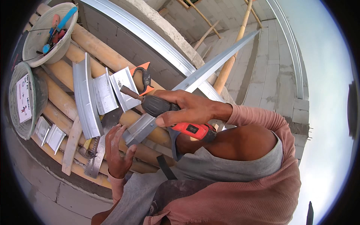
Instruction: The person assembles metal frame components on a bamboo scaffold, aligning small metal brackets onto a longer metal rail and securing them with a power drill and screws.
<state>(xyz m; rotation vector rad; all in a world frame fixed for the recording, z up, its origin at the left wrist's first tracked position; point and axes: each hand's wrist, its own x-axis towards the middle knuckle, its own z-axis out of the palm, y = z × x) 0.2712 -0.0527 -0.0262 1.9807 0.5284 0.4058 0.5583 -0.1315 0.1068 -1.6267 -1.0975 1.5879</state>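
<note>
My right hand (195, 108) is wrapped round a red and black cordless drill (193, 130). The drill's bit end points to the upper left. Below it, a long silver metal channel (221, 60) runs from beside my left hand up to the far right, passing under my right hand and the drill. My left hand (118, 152) is at the channel's near end, its fingers and thumb apart. I see nothing in it; whether it touches the channel I cannot tell. Left of it lie cut metal pieces (87, 97) and a hand saw with an orange and black handle (145, 78).
Bamboo poles (60, 97) form the platform. A bucket of tools (71, 45) and another bucket with a paper label (37, 107) stand at the left. A wooden slat (72, 148) lies near smaller metal pieces (55, 138). Block walls (268, 75) rise at the far right.
</note>
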